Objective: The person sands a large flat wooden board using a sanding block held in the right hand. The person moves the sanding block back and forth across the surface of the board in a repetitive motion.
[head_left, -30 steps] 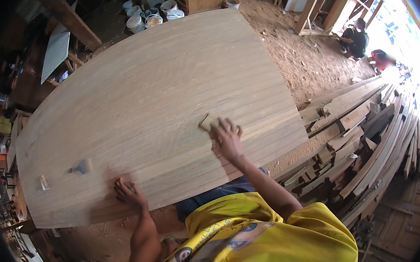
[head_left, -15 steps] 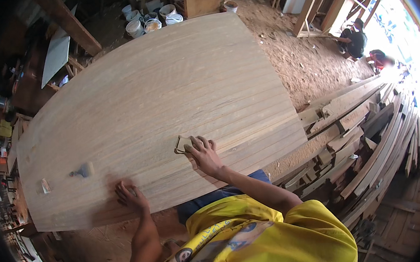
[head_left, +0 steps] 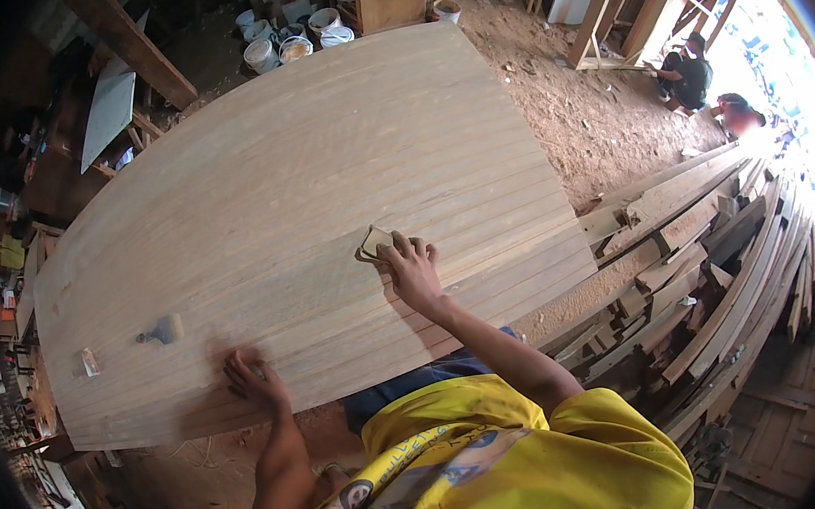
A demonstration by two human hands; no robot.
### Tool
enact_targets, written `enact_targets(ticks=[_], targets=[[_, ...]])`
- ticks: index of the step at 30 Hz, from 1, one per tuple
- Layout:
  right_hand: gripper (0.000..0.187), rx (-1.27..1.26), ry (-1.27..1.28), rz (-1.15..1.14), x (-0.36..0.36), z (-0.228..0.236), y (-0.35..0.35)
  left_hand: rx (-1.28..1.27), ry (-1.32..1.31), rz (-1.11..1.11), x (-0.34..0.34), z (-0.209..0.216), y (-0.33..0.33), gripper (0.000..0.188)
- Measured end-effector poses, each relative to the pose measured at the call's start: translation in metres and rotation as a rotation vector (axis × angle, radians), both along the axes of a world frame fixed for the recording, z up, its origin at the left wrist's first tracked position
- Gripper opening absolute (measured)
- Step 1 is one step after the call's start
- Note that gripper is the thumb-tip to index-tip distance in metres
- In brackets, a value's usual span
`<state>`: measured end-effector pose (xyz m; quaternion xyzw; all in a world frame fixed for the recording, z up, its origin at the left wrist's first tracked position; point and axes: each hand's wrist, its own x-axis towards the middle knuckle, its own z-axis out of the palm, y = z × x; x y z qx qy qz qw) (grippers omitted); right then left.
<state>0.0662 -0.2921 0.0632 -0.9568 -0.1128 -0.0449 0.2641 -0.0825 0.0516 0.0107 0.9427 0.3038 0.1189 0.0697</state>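
Note:
A large pale wooden panel (head_left: 256, 190) with fine grooves along its length lies in front of me. My right hand (head_left: 415, 269) is closed on a folded piece of sandpaper (head_left: 376, 242), which it holds against the panel near the middle. My left hand (head_left: 257, 380) rests open on the panel close to its near edge, with nothing in it. To the left of that hand lies a wide paintbrush (head_left: 164, 330). Farther left sits a small whitish piece (head_left: 90, 362) too small to make out.
Stacked timber offcuts and long boards (head_left: 709, 267) fill the right side. Several buckets (head_left: 297, 47) stand beyond the panel's far edge. Two people (head_left: 688, 77) crouch near the bright opening at the far right. A slanted wooden post (head_left: 133, 48) rises at the far left.
My right hand has slid the sandpaper away from me and a little to the right across the panel. My left hand has stayed in place.

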Motion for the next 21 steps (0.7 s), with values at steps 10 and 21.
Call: enact_targets(ticks=[10, 21], targets=[[0.043, 0.038, 0.019, -0.237, 0.031, 0.006, -0.004, -0.004, -0.056, -0.027, 0.003, 0.002, -0.004, 0.050], [0.037, 0.078, 0.033, -0.297, 0.027, 0.007, -0.030, 0.000, -0.014, -0.017, 0.000, 0.004, -0.003, 0.053]])
